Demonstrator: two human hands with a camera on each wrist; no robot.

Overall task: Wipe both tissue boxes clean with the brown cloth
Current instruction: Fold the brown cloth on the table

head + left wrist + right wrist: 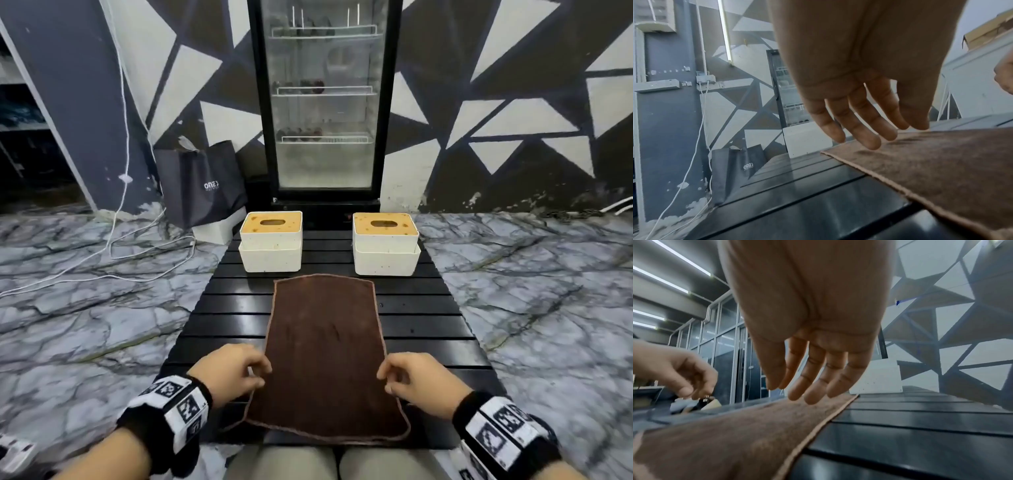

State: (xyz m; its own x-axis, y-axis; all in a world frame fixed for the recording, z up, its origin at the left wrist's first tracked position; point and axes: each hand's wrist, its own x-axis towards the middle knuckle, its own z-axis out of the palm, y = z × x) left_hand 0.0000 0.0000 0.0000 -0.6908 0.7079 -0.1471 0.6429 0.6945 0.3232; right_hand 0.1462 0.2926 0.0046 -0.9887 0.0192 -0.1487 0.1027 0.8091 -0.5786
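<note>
Two white tissue boxes with stained tan tops stand at the far end of the black slatted table (pixel 428 308), one on the left (pixel 270 241) and one on the right (pixel 386 243). The brown cloth (pixel 325 356) lies flat and spread out in front of them, reaching the near edge. My left hand (pixel 258 371) hovers at the cloth's near left edge with fingers loosely hanging (pixel 869 129) just above it. My right hand (pixel 388 377) hovers at the near right edge, fingers relaxed (pixel 807 386) over the fabric. Neither hand holds anything.
A glass-door fridge (pixel 325 102) stands just behind the table. A dark paper bag (pixel 202 185) and loose white cables (pixel 113 240) lie on the marble floor at the left. My knees (pixel 308 462) sit under the table's near edge.
</note>
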